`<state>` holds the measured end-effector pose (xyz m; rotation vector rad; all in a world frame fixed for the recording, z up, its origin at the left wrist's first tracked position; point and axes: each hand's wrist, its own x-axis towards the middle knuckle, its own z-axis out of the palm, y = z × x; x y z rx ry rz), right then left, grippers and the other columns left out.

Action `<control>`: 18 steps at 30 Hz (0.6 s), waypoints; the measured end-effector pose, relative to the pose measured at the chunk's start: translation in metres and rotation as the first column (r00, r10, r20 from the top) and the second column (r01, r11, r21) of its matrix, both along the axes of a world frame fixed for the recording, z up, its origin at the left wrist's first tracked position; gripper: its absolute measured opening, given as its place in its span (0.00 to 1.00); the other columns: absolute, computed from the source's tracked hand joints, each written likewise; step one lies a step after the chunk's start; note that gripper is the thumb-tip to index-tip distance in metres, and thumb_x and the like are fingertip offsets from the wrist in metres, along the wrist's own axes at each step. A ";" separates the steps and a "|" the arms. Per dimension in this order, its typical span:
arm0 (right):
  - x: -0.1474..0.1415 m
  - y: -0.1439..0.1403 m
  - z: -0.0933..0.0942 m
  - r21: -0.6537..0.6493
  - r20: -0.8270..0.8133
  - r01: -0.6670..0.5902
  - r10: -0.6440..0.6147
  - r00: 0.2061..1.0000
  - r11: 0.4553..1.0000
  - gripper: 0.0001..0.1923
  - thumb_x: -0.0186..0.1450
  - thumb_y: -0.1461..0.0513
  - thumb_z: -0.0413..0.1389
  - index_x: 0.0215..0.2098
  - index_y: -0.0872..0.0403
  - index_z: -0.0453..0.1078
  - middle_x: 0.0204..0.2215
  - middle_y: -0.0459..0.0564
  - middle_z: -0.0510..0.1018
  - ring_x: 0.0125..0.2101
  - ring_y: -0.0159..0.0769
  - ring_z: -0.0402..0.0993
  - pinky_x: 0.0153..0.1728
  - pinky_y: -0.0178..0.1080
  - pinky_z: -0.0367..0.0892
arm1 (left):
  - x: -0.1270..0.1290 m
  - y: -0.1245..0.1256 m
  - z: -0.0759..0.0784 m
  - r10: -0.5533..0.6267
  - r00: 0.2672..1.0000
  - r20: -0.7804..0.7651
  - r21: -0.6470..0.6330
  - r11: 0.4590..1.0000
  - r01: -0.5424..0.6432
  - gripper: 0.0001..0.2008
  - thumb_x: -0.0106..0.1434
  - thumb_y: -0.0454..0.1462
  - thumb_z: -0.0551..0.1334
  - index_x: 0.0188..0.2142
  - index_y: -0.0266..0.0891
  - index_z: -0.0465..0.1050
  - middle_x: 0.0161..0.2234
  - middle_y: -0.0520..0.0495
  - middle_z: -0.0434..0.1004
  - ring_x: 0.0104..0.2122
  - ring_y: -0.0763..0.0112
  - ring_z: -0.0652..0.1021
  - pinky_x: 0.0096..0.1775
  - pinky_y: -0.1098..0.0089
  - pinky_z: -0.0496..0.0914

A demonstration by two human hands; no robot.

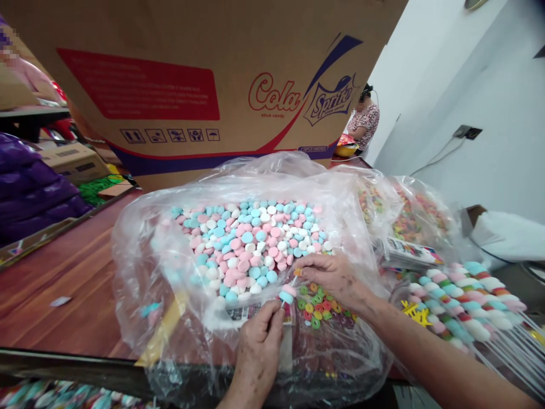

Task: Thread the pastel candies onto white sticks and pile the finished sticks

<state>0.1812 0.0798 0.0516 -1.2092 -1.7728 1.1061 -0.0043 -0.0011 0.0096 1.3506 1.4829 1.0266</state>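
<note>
My left hand point(259, 346) pinches a thin white stick that carries a blue and a pink candy point(288, 293). At the stick's upper end, my right hand point(326, 275) holds a small orange gummy ring point(297, 272) between thumb and finger. Behind the hands, a heap of pink, blue and white round candies point(247, 244) lies in a clear plastic bag point(140, 227). Just below my right hand is a small pile of coloured gummy rings point(317, 307). A printed label point(242, 313) shows partly beside my left hand.
A large cardboard box point(170, 68) stands behind the bag. On the right lie finished candy sticks point(468, 301), yellow pieces point(415, 313), a stack of printed cards point(409, 253) and bags of gummy rings point(413, 210). Another person point(366, 119) is in the background.
</note>
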 end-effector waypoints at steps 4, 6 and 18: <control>-0.016 -0.018 -0.004 0.086 0.031 -0.066 0.063 0.997 0.994 0.11 0.64 0.63 0.54 0.40 0.50 0.78 0.38 0.46 0.82 0.40 0.36 0.77 0.44 0.38 0.71 | -0.002 0.001 -0.002 0.014 1.000 -0.001 0.001 1.000 -0.014 0.14 0.61 0.46 0.57 0.31 0.41 0.76 0.17 0.56 0.65 0.20 0.69 0.68 0.26 0.72 0.62; -0.024 -0.027 -0.007 0.161 0.080 -0.105 0.093 0.992 0.981 0.14 0.66 0.63 0.51 0.43 0.50 0.77 0.41 0.48 0.81 0.42 0.37 0.77 0.47 0.39 0.71 | -0.003 0.001 -0.002 0.020 1.000 0.001 0.016 1.000 -0.020 0.13 0.61 0.46 0.58 0.30 0.41 0.75 0.18 0.55 0.66 0.21 0.68 0.69 0.26 0.72 0.63; 0.023 0.026 0.033 0.287 0.670 -0.124 -0.107 0.734 0.950 0.13 0.69 0.63 0.47 0.46 0.54 0.72 0.39 0.52 0.79 0.37 0.38 0.75 0.39 0.38 0.68 | 0.000 -0.005 0.003 0.134 0.970 0.203 -0.025 0.991 -0.132 0.16 0.63 0.47 0.58 0.25 0.40 0.66 0.16 0.58 0.61 0.15 0.77 0.60 0.18 0.76 0.55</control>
